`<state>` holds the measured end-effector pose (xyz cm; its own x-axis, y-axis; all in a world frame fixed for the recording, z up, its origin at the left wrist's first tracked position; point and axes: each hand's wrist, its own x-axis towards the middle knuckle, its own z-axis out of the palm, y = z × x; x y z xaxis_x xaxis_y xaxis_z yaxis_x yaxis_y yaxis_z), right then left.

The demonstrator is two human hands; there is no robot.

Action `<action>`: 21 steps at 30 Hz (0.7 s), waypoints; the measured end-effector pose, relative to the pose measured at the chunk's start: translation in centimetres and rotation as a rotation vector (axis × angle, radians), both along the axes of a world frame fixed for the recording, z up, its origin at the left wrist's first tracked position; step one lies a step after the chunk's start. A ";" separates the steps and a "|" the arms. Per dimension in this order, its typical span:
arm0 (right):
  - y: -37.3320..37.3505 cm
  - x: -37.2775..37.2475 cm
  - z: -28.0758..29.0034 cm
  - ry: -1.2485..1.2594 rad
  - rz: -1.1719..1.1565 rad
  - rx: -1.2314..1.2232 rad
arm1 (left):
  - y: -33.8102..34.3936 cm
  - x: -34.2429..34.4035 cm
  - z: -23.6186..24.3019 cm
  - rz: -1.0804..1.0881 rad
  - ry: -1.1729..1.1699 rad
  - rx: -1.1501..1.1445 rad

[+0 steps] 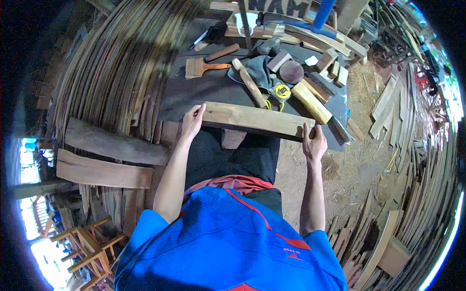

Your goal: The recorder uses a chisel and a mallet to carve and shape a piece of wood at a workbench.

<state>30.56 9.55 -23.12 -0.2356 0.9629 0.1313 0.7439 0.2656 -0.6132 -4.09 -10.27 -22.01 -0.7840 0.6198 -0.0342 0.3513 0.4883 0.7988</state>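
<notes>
The left hand (193, 123) grasps the left end of 1 wooden plank (257, 118); the right hand (314, 141) grips its right end. The plank spans the near edge of the desk (177, 94); whether they touch, I cannot tell. Open room lies on the desk's left, nearer the person than the brush (195, 68); rightward, a thick wooden bar (311, 102) crowds the plank's far edge. Counted on the desk: 1 orange-handled brush, 1 yellow tape measure (281, 91), 1 round block (291, 72).
</notes>
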 end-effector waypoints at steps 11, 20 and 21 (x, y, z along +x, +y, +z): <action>-0.5 -1.4 -2.5 0.079 -0.107 0.168 | -0.8 -2.3 -2.6 -0.092 -0.179 0.135; -1.1 -1.7 -0.6 0.073 -0.121 0.065 | -0.6 -2.9 -2.4 -0.250 -0.137 0.113; -0.9 -1.8 -0.9 0.022 -0.129 0.014 | -0.6 -3.2 -2.8 -0.244 -0.111 0.155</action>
<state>28.79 8.61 -24.00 -0.1072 0.9830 0.1490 0.7586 0.1778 -0.6268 -7.26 -10.90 -24.80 -0.6084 0.7936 -0.0012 0.3497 0.2694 0.8973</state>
